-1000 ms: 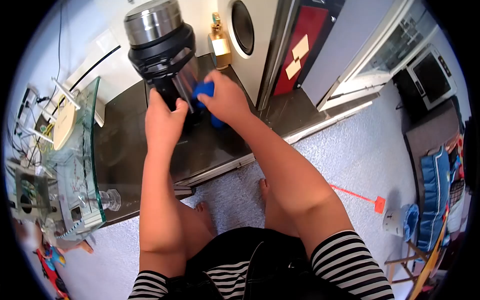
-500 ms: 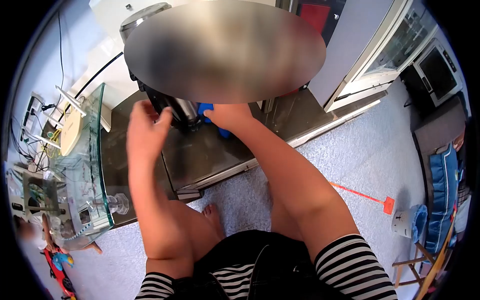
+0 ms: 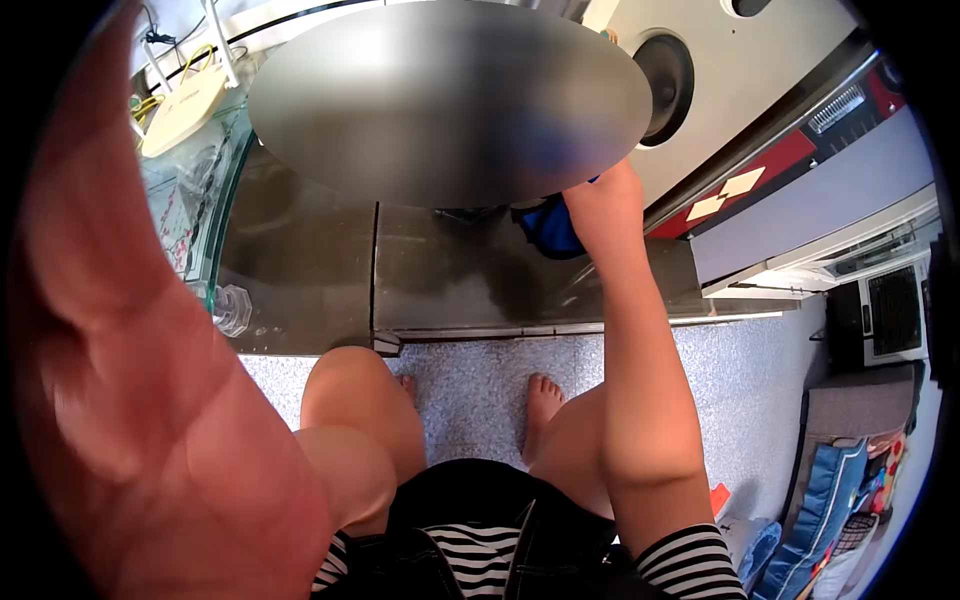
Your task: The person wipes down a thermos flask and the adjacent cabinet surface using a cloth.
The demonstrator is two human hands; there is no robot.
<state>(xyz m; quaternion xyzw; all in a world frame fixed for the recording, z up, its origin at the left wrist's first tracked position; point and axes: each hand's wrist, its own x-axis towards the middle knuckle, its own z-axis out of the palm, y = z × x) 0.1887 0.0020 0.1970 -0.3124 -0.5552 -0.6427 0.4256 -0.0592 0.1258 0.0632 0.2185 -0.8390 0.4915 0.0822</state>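
Observation:
My left hand (image 3: 170, 420) is raised very close to the camera and fills the left side of the view. Its palm faces me, and its fingers run out of the picture, so what they do is hidden. Farther off, over the dark glossy counter (image 3: 450, 270), my right hand (image 3: 610, 205) is closed on a blue cloth (image 3: 553, 228). Part of the cloth hangs down against the counter top. A blurred oval covers the area above it, including part of the cloth and whatever stands there.
A yellowish router (image 3: 185, 110) stands on a glass shelf (image 3: 225, 220) at the left. A round black speaker (image 3: 668, 90) is set in a pale panel at the upper right. Blue cushions (image 3: 830, 490) lie at the lower right.
My left hand has come up from beside the dark metallic container to right before the camera. My right hand has shifted right with the blue cloth. The view has turned too.

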